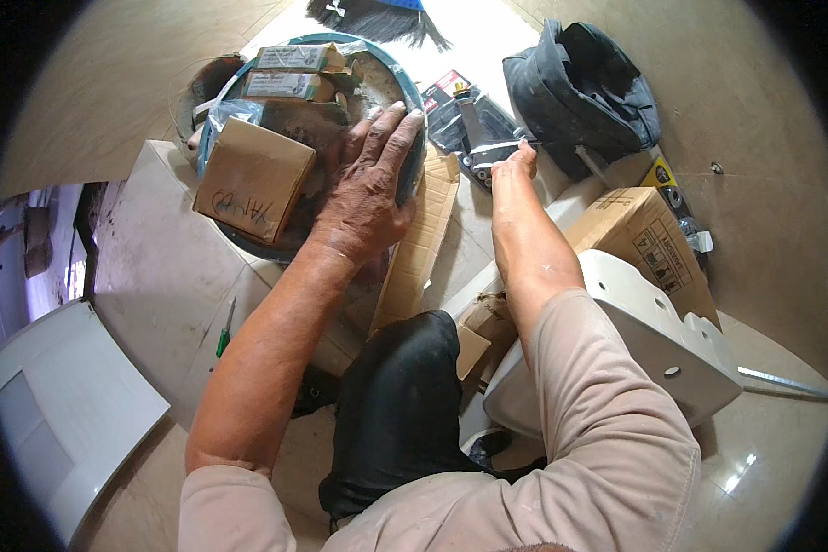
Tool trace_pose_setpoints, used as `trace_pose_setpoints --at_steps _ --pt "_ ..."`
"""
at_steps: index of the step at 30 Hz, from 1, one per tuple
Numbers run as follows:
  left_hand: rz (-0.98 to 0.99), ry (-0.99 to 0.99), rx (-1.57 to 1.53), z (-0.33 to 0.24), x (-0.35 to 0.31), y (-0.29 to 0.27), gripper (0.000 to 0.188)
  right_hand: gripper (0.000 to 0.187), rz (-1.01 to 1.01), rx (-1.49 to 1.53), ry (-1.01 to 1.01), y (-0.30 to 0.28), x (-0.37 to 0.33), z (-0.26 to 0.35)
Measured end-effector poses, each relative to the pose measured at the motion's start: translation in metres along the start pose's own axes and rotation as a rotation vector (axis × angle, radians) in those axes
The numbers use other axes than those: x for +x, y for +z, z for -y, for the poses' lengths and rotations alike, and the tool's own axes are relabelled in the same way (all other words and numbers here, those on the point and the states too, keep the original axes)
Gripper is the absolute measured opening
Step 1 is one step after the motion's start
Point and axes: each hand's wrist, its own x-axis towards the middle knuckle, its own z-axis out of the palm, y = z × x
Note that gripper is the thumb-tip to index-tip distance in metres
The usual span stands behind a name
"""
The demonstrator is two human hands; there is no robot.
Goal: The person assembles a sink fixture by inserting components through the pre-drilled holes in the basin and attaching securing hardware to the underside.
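Observation:
A round blue-rimmed tub (403, 66) stands in front of me, holding several small cardboard boxes. My left hand (368, 179) lies over its right side with the fingers stretched out and nothing gripped. Left of that hand is a plain brown box (253, 179) with handwriting on it. Further right, my right hand (515, 164) is closed at the end of a grey and black tool (483, 147) with a brass-coloured tip. The tool's exact kind is unclear, and part of the fingers is hidden. Behind the tool lies a dark package (449, 120) with a red label.
A dark open bag (584, 92) stands beyond my right hand. By my right arm are a cardboard box (649, 235) and a white washbasin-like piece (616, 317) with holes. A cardboard flap (419, 253) leans beside the tub. A green-handled screwdriver (224, 339) lies left; black bristles (377, 18) show at the top.

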Motion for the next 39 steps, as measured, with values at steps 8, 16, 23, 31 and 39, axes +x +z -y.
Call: trace_pose_setpoints --at_steps 8,16,23,31,39 --pt "-0.015 0.026 0.018 -0.004 0.009 0.004 0.091 0.031 -0.240 -0.260 -0.032 -0.010 -0.002 0.011" --pt "-0.034 0.037 -0.004 -0.006 0.006 0.004 0.096 0.037 -0.131 0.222 0.120 -0.021 -0.080 0.017" --pt "-0.058 0.048 0.047 0.002 -0.002 0.003 0.100 0.021 0.496 -0.018 -0.233 -0.122 -0.255 0.093" --pt "-0.174 0.208 0.139 0.007 0.010 0.022 0.087 0.031 0.987 -1.030 -2.049 -0.322 -0.475 0.355" --pt "-0.169 0.280 0.318 -0.007 0.005 0.002 0.083 0.015 1.491 -0.645 -1.160 -0.463 -0.573 0.412"
